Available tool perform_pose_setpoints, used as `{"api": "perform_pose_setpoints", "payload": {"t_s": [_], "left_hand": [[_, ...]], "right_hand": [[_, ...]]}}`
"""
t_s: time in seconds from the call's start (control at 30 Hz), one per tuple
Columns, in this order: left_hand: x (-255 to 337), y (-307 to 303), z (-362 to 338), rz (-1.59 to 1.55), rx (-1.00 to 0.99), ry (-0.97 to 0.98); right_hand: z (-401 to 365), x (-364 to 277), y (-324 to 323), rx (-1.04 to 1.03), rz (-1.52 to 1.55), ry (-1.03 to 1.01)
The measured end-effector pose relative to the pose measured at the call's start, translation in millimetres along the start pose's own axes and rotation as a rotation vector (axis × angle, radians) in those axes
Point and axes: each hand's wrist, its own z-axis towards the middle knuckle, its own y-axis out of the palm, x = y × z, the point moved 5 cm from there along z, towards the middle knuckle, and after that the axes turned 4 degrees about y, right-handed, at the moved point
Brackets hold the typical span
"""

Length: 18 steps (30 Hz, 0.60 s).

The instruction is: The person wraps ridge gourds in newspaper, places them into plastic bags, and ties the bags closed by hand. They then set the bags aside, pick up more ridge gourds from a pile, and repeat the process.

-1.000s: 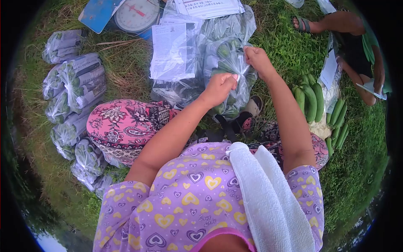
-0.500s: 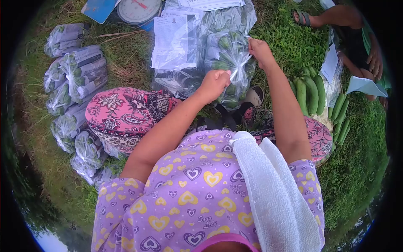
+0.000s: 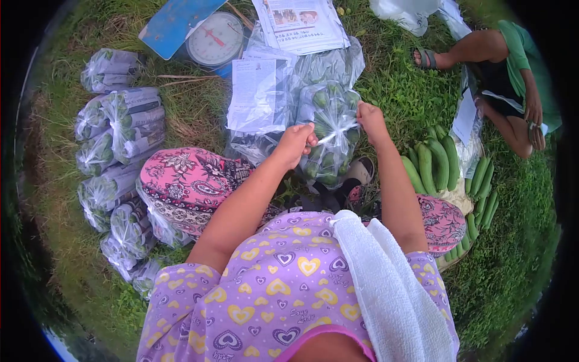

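A clear plastic bag (image 3: pixel 326 160) packed with green vegetables stands between my shoes, its top gathered into bunched folds. My left hand (image 3: pixel 294 146) is closed at the left side of the gathered plastic, thumb against curled fingers. Across from it, my right hand (image 3: pixel 371 123) pinches the plastic at the bag's upper right. Printed newspaper sheets (image 3: pixel 254 90) lie on clear plastic just beyond my left hand. More long green vegetables (image 3: pixel 435 161) are heaped loose beside my right knee.
Bagged vegetables wrapped in newspaper (image 3: pixel 134 123) line the grass at left. A round dial scale (image 3: pixel 215 40) sits beyond, beside a blue board (image 3: pixel 181 25). Another stack of printed sheets (image 3: pixel 301 24) lies at the top. At right sits a person in a green top (image 3: pixel 526 66), hands together.
The view has shifted, so the scene sits lower. My left hand has moved left, away from the bag's middle, and my right hand has come nearer to me. The person's hands at right have moved.
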Motion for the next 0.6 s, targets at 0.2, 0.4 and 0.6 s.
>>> {"api": "perform_pose_setpoints", "payload": {"t_s": [0.2,0.4,0.6], "left_hand": [[20.7,-2.4,12.1,-0.155,0.081,0.057],[45.7,27.2,9.5,0.075,0.055,0.221],[37.3,65.0,-1.9,0.549,-0.062,0.438]], "right_hand": [[-85.7,-12.5,16.2,0.182,-0.548,-0.359],[-115.3,-16.2,59.1,0.232,-0.648,-0.447],[-92.6,-6.3,69.1,0.232,-0.921,-0.256]]}}
